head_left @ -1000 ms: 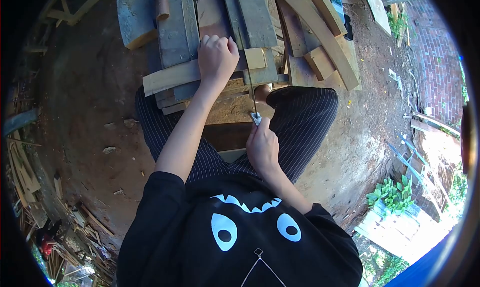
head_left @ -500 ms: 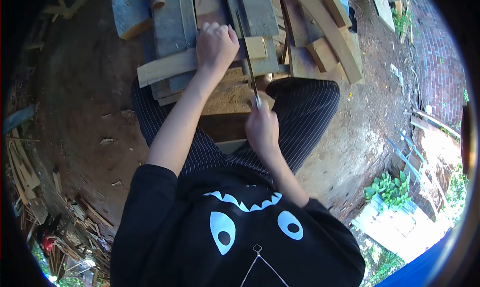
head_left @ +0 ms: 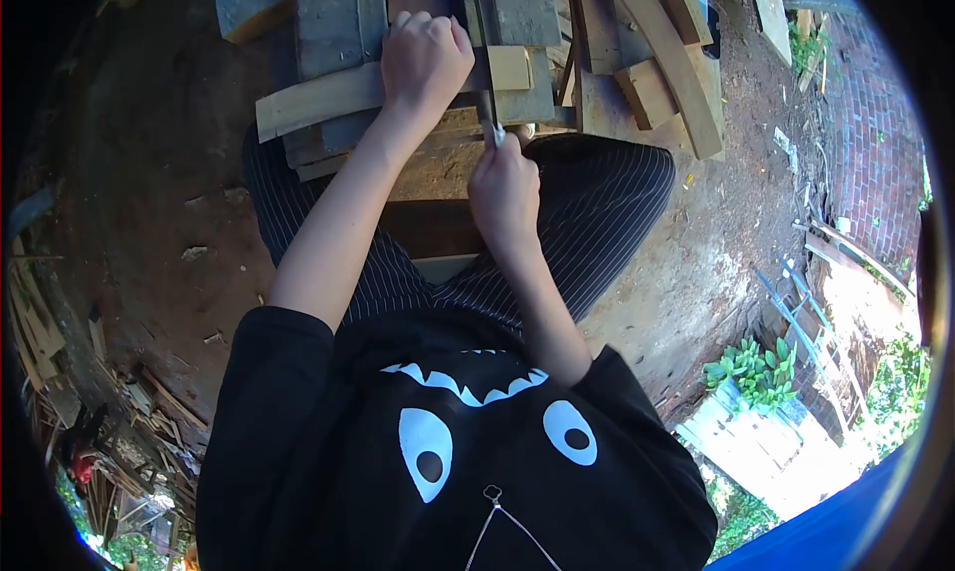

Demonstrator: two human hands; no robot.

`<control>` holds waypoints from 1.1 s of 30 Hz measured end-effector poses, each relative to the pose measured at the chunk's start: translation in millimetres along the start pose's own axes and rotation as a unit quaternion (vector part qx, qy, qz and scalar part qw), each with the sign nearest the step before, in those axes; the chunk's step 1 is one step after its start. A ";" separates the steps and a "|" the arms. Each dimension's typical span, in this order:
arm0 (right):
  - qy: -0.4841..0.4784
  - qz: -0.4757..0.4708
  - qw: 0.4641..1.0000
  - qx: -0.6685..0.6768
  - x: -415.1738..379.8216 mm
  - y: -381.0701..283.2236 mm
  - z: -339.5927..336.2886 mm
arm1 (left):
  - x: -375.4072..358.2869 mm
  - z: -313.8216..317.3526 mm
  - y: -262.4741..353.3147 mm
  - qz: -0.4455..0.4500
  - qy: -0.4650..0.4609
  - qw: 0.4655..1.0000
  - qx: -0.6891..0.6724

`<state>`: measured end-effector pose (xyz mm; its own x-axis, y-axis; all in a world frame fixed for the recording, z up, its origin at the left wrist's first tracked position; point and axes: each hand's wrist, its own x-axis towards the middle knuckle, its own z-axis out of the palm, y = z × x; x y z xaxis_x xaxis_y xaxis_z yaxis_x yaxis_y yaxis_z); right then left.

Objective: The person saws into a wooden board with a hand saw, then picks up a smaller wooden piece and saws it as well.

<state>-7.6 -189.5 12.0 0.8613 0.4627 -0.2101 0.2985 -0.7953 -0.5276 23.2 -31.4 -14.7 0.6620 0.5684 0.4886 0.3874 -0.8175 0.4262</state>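
My right hand (head_left: 504, 188) is closed around the handle of a handsaw, whose narrow blade (head_left: 485, 105) points away from me and crosses a wooden strip. My left hand (head_left: 426, 64) is clenched over that wooden strip (head_left: 323, 100), just left of the blade, gripping it against the boards below. To the right of the blade, a short pale end of wood (head_left: 510, 68) shows. Under the strip lie grey boards (head_left: 338, 24) of a low work surface in front of my knees. The blade's far part is hard to make out among the boards.
On the right of the work surface lie a long curved wooden piece (head_left: 681, 74) and a wood block (head_left: 647, 94). A thick timber (head_left: 254, 9) sits at its left. Scrap wood (head_left: 40, 322) is piled at far left. A leafy plant (head_left: 751, 372) stands at right.
My right hand has pushed the saw forward, so its handle is now close to the strip. My left hand stays on the strip. The whole view has shifted slightly.
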 end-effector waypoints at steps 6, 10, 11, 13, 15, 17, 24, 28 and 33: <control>-0.014 -0.006 0.996 0.082 -43.8 18.4 -9.6 | 2.8 0.5 -3.0 -0.002 0.002 1.000 0.003; -0.010 0.007 1.000 0.021 -4.7 2.6 -1.4 | -1.7 1.0 -0.2 -0.002 -0.018 1.000 0.011; -0.007 -0.004 0.999 0.042 -11.7 9.6 -1.5 | 0.2 -1.2 0.8 -0.006 -0.021 1.000 0.016; -0.024 0.006 0.997 0.070 -40.0 11.8 -11.5 | 0.1 -2.7 3.3 -0.017 -0.019 1.000 0.009; -0.007 -0.029 0.996 0.089 -48.3 17.9 -15.6 | 0.8 -2.9 3.4 -0.022 -0.018 1.000 0.009; 0.014 -0.071 0.992 0.107 -33.6 21.5 -8.6 | 3.1 1.6 0.7 -0.014 -0.003 1.000 0.012; -0.069 0.040 0.996 0.034 -55.1 18.2 -14.2 | -0.5 -2.0 3.0 -0.018 -0.011 1.000 0.010; -0.017 -0.004 0.998 0.068 -18.8 14.4 -6.4 | 1.1 0.7 0.8 -0.004 -0.004 1.000 0.011; 0.008 -0.032 0.996 0.083 -25.7 17.7 -5.2 | 1.8 -2.9 4.3 -0.024 -0.016 1.000 0.012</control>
<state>-22.3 -217.5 12.3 0.8499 0.5025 -0.1587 0.2821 -0.6882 -0.6684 24.2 -33.6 -9.7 0.6621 0.6039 0.4438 0.4338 -0.7917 0.4303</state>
